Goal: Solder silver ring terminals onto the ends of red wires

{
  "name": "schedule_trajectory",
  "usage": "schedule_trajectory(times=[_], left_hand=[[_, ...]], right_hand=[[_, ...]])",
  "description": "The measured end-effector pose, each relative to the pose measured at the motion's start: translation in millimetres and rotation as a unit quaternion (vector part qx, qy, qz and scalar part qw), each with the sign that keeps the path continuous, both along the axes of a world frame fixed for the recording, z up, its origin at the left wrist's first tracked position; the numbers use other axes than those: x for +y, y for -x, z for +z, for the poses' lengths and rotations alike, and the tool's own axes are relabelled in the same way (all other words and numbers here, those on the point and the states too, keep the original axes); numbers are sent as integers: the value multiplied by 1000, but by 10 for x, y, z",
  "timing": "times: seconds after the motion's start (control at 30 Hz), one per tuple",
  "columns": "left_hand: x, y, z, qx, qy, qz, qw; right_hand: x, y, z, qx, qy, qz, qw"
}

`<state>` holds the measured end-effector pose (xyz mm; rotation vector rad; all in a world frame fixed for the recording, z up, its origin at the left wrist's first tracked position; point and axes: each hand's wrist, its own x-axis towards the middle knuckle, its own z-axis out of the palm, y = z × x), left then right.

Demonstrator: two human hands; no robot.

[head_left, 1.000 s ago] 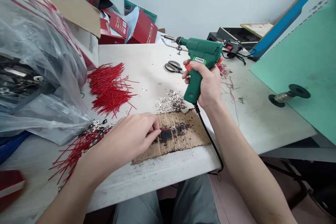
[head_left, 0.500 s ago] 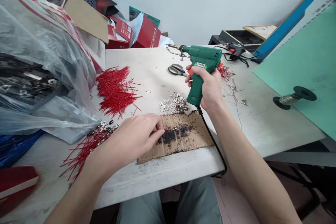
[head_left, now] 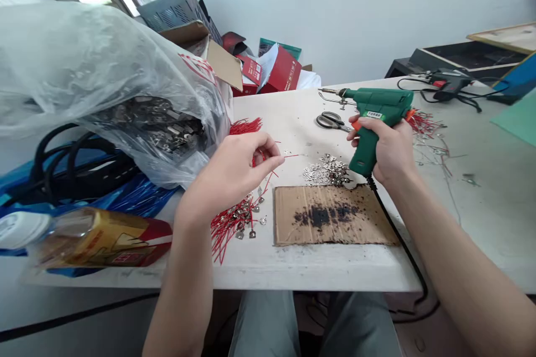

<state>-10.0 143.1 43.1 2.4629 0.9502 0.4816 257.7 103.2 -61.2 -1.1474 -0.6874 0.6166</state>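
My right hand (head_left: 387, 148) is wrapped round the grip of a green soldering gun (head_left: 374, 117), held upright above the table with its metal tip pointing left. My left hand (head_left: 234, 170) is lifted over a heap of red wires (head_left: 232, 220) and pinches a thin red wire (head_left: 288, 156) between thumb and fingers. A scorched piece of cardboard (head_left: 330, 215) lies at the table's front edge between my hands. A pile of small metal terminals (head_left: 326, 170) sits just behind it.
A big clear plastic bag (head_left: 104, 89) of metal parts fills the left side. Scissors (head_left: 330, 120) lie behind the gun. Red boxes (head_left: 276, 72) stand at the back. More red wire scraps (head_left: 422, 122) lie at the right. The gun's black cord (head_left: 402, 245) hangs over the front edge.
My left hand has lifted off the cardboard and moved left over the wire heap with a red wire. The view has swung left. The right hand still holds the gun.
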Motion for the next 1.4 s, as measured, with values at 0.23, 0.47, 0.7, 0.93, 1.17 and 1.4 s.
schedule_trajectory(times=[0.23, 0.47, 0.7, 0.93, 1.17, 1.4], left_hand=[[-109, 147, 220, 13, -18, 33, 999], [-336, 352, -60, 64, 40, 62, 995], [-432, 630, -405, 68, -18, 130, 989], [-569, 986, -712, 133, -94, 189, 968], [-628, 1091, -938, 63, -141, 223, 962], [-1036, 1341, -1033, -25, -178, 299, 937]], right_hand=[[-7, -33, -17, -3, 11, -11, 1000], [-7, -37, 20, 24, 4, -25, 999], [-2, -68, 11, 30, 10, -29, 999], [13, -99, 14, 47, 6, -36, 998], [14, -103, -2, 47, 8, -40, 998], [17, -114, -4, 56, 5, -45, 997]])
